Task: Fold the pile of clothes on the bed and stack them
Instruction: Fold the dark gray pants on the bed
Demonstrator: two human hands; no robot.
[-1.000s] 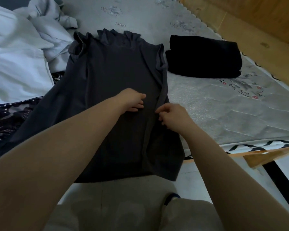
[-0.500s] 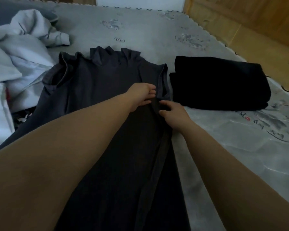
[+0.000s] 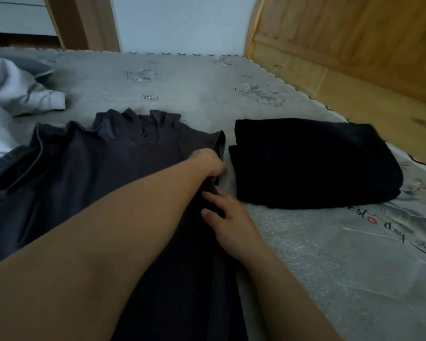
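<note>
A dark grey garment [image 3: 89, 173] lies spread on the bed [image 3: 207, 94]. The left hand [image 3: 208, 161] grips its right edge; the right hand [image 3: 228, 217] rests there, fingers straight. A folded black garment [image 3: 312, 163] sits at 3 o'clock.

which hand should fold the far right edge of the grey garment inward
Left. The left hand already grips the right edge of the grey garment near its top; the right hand lies lower on the fabric.
</note>
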